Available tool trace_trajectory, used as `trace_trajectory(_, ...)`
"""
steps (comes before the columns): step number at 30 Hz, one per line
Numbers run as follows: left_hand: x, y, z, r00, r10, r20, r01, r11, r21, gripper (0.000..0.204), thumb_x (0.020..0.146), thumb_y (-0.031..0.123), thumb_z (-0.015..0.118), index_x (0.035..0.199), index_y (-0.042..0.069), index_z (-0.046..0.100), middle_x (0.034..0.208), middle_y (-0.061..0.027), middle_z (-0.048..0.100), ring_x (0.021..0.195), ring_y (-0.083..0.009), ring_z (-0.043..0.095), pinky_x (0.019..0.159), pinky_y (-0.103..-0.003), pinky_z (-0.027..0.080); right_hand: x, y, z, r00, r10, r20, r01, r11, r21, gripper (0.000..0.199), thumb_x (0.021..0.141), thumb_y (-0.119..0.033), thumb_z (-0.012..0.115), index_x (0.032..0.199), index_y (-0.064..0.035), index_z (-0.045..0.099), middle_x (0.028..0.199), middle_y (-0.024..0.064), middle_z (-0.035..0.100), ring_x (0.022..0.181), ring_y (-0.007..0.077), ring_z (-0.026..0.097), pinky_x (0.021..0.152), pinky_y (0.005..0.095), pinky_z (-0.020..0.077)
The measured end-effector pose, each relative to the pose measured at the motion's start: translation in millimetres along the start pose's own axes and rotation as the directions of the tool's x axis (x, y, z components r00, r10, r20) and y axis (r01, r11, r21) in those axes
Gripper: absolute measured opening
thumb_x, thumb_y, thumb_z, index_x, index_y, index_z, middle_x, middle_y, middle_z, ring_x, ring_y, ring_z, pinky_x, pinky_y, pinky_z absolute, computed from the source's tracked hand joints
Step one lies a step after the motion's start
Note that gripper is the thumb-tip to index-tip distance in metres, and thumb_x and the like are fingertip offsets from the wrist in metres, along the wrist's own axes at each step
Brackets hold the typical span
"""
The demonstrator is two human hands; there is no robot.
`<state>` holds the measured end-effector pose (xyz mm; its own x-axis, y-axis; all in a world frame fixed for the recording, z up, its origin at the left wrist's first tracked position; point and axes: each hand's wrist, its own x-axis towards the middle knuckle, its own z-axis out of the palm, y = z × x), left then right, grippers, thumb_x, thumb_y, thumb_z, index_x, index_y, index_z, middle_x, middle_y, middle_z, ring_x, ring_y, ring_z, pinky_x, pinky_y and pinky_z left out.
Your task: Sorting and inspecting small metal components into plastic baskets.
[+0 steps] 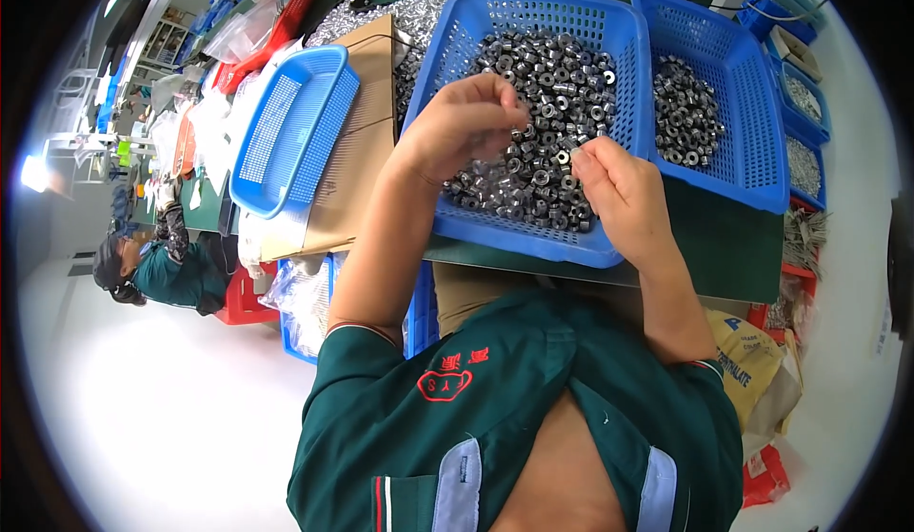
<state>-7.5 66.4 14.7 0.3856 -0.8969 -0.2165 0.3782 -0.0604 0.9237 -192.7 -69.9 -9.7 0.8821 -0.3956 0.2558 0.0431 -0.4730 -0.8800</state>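
A large blue perforated plastic basket (533,237) stands in front of me on the table. Many small ring-shaped metal parts (543,170), shiny and dark with holes through them, lie heaped inside. Over the basket's left half hovers my left hand (462,127), its fingers curled and partly smeared by motion; whatever they hold is hidden. Above the right side of the heap is my right hand (624,194), thumb and forefinger pressed together. What sits at those fingertips is too small to tell apart from the parts below.
A second blue basket (747,141) at the right holds similar parts. An upright-tilted blue basket (309,132) rests on cardboard (371,180) to the left. Silvery parts (381,22) are piled behind. Far left, a person (181,270) sits at a bench. A yellow sack (747,370) stands at the lower right.
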Motion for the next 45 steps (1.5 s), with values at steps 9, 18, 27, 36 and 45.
trace_trajectory(9, -11, -12, 8, 0.992, 0.085, -0.098, 0.1, -0.016, 0.995, 0.027, 0.07, 0.019, 0.072, 0.096, 0.015, 0.065, 0.077, -0.0094, 0.065, 0.076, -0.029, 0.064, 0.066, -0.04, 0.048, 1, -2, 1, 1.0, -0.014, -0.008, 0.013, 0.999, -0.029, 0.019, 0.096, -0.017, 0.056, 0.084, -0.0013, 0.057, 0.058, 0.0021, 0.049, 0.05, 0.0079, 0.043, 0.047, 0.0261, 0.0351)
trace_trajectory(18, 1, -21, 1, 0.982, 0.097, -0.161, 0.165, -0.032, 0.986, 0.017, 0.077, 0.016, 0.066, 0.094, 0.014, 0.064, 0.08, -0.0104, 0.066, 0.08, -0.0313, 0.065, 0.069, -0.043, 0.048, 3, -4, 0, 0.998, -0.054, -0.042, 0.051, 0.996, -0.073, 0.025, 0.095, -0.026, 0.057, 0.079, -0.0053, 0.056, 0.057, 0.0133, 0.055, 0.051, 0.0312, 0.056, 0.047, 0.0386, 0.0389)
trace_trajectory(27, -6, -5, 14, 0.993, -0.054, 0.102, 0.063, 0.994, -0.089, 0.018, 0.095, 0.022, 0.058, 0.105, 0.008, 0.06, 0.073, -0.0008, 0.056, 0.054, -0.0053, 0.041, 0.048, -0.019, 0.029, 0, -2, 1, 0.996, -0.074, -0.056, 0.069, 0.993, -0.092, 0.025, 0.094, -0.027, 0.057, 0.08, -0.0054, 0.057, 0.059, 0.0156, 0.056, 0.054, 0.034, 0.058, 0.048, 0.0408, 0.0397)
trace_trajectory(36, -3, -7, 29, 0.98, -0.089, 0.177, 0.101, 0.993, -0.058, 0.019, 0.093, 0.024, 0.061, 0.101, 0.007, 0.057, 0.07, -0.0024, 0.055, 0.052, -0.0061, 0.04, 0.045, -0.019, 0.027, 2, -2, 1, 0.995, -0.081, -0.066, 0.078, 0.996, -0.049, 0.025, 0.093, -0.026, 0.057, 0.081, -0.005, 0.057, 0.059, 0.0154, 0.056, 0.055, 0.0346, 0.058, 0.048, 0.0412, 0.0398)
trace_trajectory(45, -3, -15, 26, 0.99, -0.04, 0.132, 0.031, 0.997, 0.067, 0.021, 0.093, 0.024, 0.062, 0.094, 0.003, 0.057, 0.069, -0.0027, 0.055, 0.053, -0.0064, 0.043, 0.045, -0.02, 0.029, 1, -1, 2, 0.99, -0.136, -0.04, 0.127, 0.977, -0.173, 0.022, 0.088, -0.022, 0.062, 0.075, -0.0065, 0.055, 0.061, 0.0138, 0.057, 0.055, 0.0332, 0.058, 0.048, 0.0415, 0.0402)
